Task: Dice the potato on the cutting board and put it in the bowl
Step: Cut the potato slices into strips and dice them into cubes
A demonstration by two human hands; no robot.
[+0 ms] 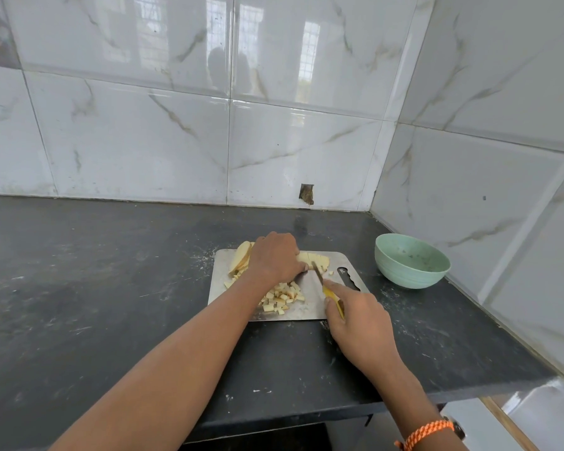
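Pale potato strips (315, 257) lengthwise, seemingly across board (306, 309).

Left hand (275, 257) pressing, right hand (360, 317) gripping

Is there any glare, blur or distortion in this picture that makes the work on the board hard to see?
Head view: glossy wall tiles reflect windows; wide lens bends the tile lines near the edges; light is soft, shadows faint; the cutting board, diced potato and knife are sharp enough; bowl clear.
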